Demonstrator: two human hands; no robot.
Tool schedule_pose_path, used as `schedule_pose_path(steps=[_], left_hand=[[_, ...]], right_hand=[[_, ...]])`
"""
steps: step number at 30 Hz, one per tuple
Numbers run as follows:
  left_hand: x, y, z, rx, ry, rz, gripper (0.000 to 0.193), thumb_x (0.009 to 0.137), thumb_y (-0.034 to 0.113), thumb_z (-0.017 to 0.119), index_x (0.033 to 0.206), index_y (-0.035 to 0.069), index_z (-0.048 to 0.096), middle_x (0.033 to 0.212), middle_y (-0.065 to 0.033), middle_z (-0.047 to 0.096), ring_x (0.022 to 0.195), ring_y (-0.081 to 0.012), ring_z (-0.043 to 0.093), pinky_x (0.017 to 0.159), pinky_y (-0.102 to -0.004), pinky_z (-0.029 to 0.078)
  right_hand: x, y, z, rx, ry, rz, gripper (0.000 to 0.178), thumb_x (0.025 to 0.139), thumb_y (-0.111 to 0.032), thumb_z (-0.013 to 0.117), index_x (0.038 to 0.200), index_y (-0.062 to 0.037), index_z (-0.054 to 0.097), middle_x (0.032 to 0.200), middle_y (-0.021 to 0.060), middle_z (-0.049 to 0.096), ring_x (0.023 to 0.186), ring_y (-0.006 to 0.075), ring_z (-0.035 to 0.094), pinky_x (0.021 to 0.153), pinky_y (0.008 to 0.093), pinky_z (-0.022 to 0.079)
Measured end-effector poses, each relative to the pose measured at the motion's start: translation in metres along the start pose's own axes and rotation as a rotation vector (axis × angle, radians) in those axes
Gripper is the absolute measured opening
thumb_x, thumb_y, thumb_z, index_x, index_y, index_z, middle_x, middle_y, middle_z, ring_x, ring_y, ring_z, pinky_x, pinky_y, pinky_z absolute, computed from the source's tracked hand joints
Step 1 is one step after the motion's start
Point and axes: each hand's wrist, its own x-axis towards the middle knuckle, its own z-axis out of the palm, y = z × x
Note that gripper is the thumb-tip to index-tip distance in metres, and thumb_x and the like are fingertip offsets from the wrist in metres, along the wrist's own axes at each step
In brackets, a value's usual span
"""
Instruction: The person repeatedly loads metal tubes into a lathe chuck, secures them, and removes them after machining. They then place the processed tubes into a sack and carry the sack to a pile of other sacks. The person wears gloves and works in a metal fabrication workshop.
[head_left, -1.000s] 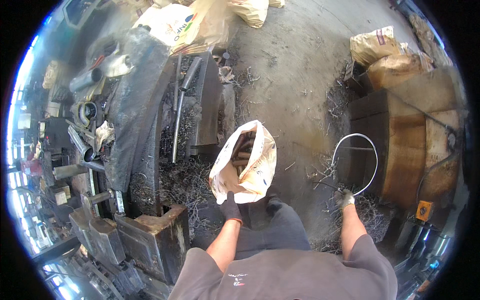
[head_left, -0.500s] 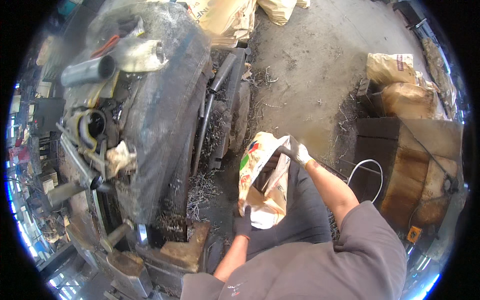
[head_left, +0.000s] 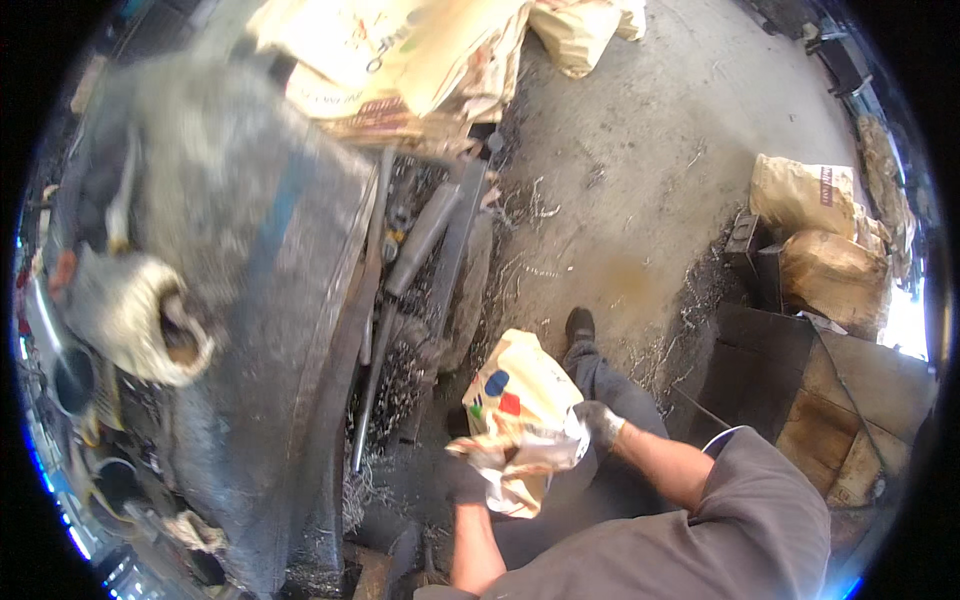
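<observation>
Toward six o'clock, the paper bag [head_left: 530, 375] is gripped by left hand [head_left: 465, 482] and right hand [head_left: 601, 425]; weight is best shared evenly.

Print on paper bags only. Held paper bag [head_left: 540, 373]: colour mark on its side, made up of a blue oval [head_left: 497, 383], a red patch [head_left: 510, 403] and a small green patch [head_left: 476, 411]; reddish-brown print by the crumpled mouth, too creased and blurred to read. Pile of flat bags [head_left: 455, 60], top: large dark capitals [head_left: 392, 42] running slantwise on the upper sheet, partly washed out by glare; dark red lettering along the near edges, blurred. Standing bag [head_left: 785, 188], right: dark red upright panel [head_left: 826, 187] with pale sideways letters, too small to make out.
</observation>
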Motion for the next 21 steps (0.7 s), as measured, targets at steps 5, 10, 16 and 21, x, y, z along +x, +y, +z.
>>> schedule_pose_path(steps=[5, 10, 16, 21], left_hand=[[-0.064, 0.025, 0.029, 0.706, -0.069, 0.108, 0.034, 0.095, 0.039, 0.067, 0.100, 0.006, 0.071, 0.087, -0.0111, 0.071, 0.076, -0.0240, 0.067, 0.078, -0.0420, 0.057], [-0.099, 0.106, 0.089, 1.212, -0.185, 0.392, 0.028, 0.088, 0.034, 0.075, 0.095, 0.008, 0.068, 0.081, -0.0126, 0.072, 0.074, -0.0269, 0.068, 0.077, -0.0424, 0.057], [-0.188, 0.251, 0.255, 1.600, -0.454, 0.855, 0.037, 0.075, 0.036, 0.084, 0.093, 0.008, 0.068, 0.085, -0.0214, 0.073, 0.083, -0.0421, 0.073, 0.072, -0.0508, 0.057], [-0.244, 0.334, 0.375, 1.349, -0.745, 1.101, 0.032, 0.075, 0.034, 0.084, 0.087, 0.009, 0.069, 0.078, -0.0156, 0.071, 0.072, -0.0414, 0.071, 0.068, -0.0485, 0.056]], right_hand=[[-0.017, -0.020, 0.006, -0.865, 0.404, -0.191, 0.024, 0.098, -0.015, 0.056, 0.095, -0.0021, 0.076, 0.084, 0.0107, 0.075, 0.080, 0.0261, 0.072, 0.073, 0.0417, 0.056], [-0.066, -0.084, -0.021, -1.440, 0.254, -0.681, 0.013, 0.090, -0.018, 0.062, 0.082, -0.0107, 0.069, 0.084, 0.0140, 0.069, 0.078, 0.0300, 0.068, 0.069, 0.0432, 0.053], [-0.193, -0.187, -0.041, -0.847, 0.365, -0.889, 0.015, 0.077, -0.024, 0.073, 0.079, -0.0104, 0.069, 0.079, 0.0177, 0.069, 0.073, 0.0359, 0.071, 0.064, 0.0448, 0.052], [-0.326, -0.272, -0.048, -1.179, 0.492, -1.200, 0.055, 0.055, -0.051, 0.093, 0.066, -0.0086, 0.060, 0.068, 0.0165, 0.063, 0.062, 0.0369, 0.063, 0.058, 0.0474, 0.047]])
